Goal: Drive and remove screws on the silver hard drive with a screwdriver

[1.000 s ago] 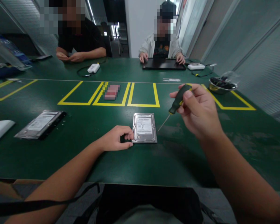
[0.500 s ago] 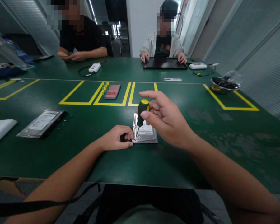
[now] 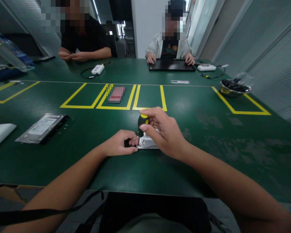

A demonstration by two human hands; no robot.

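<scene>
A silver hard drive (image 3: 149,143) lies flat on the green table in front of me, its right and far parts mostly hidden under my right hand. My left hand (image 3: 124,142) is closed at the drive's left edge, thumb and curled fingers gripping it by the near corner. A short screwdriver (image 3: 142,124) with a dark green and yellow handle stands nearly upright over the drive's left side. My right hand (image 3: 163,131) grips its handle between thumb and fingers, the index finger on the yellow top. The screwdriver's tip is too small to make out, near the drive's left rim.
Another hard drive (image 3: 43,127) lies to the left, small screws beside it. A pinkish box (image 3: 116,94) sits within yellow tape lines ahead. A metal bowl (image 3: 235,88) of dark items stands at far right. Two people sit opposite, one with hands on a black panel (image 3: 172,65).
My right hand has come down and slightly left with the screwdriver, its index finger now resting on the handle's top. My left hand and the hard drive have stayed in place.
</scene>
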